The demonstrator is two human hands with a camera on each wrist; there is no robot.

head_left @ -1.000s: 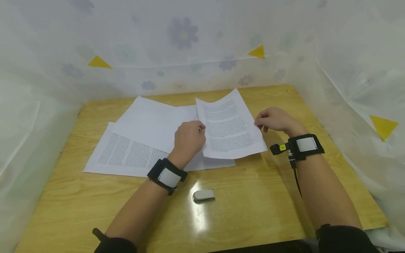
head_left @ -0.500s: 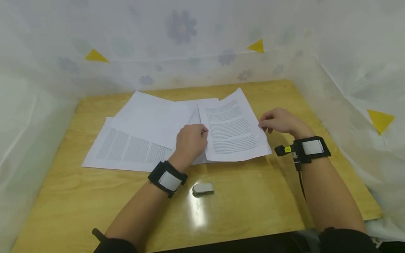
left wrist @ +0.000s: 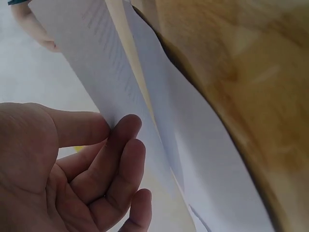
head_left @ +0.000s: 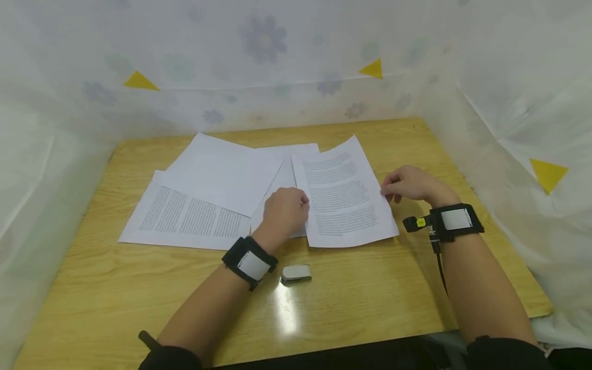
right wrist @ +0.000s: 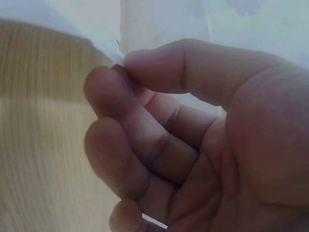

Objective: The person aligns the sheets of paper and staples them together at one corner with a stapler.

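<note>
White printed sheet (head_left: 344, 195) pinched by left hand (left wrist: 72, 164) and right hand (right wrist: 183, 140), wrist views show thumb-finger grips.

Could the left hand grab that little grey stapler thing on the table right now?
Probably yes, once it lets go. The left hand pinches the printed sheet by its edge, but the small grey stapler lies just beside that wrist on bare table, with nothing between them.

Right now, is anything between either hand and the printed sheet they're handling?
No. The left hand pinches the printed sheet at its left edge, thumb and fingers on the paper. The right hand pinches its right edge. The small stapler lies nearer the person, clear of both hands.
</note>
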